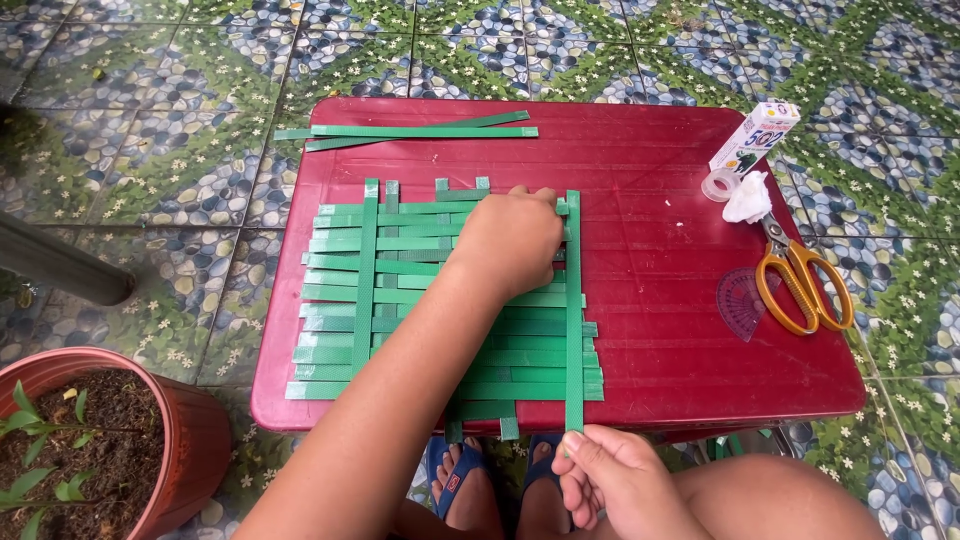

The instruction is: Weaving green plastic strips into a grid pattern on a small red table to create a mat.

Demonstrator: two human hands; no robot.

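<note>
Mat [440,330]: I see it mid-worktop [660,300], mostly woven.
Left hand [510,240]: flat, pressing its 12 o'clock edge.
Right hand [615,480]: grip pinching upright strip [573,310] at 6 o'clock.
Left: spare strips [420,132] at 11 o'clock.

One package is seen: a small rectangular carton [757,136], lying at the far right corner of the red table [660,330]. It is set slantwise, its upper end pointing toward the tiled floor beyond the table edge. The carton is mainly white, with coloured printing along its long face in blue and red, and a dark green patch near its lower end. Its lower end is placed just beside a small clear tape roll [718,184] and a crumpled white tissue [748,198], both nearer the viewer. Whether the carton touches either cannot be told. No signs or screens are shown.
</note>
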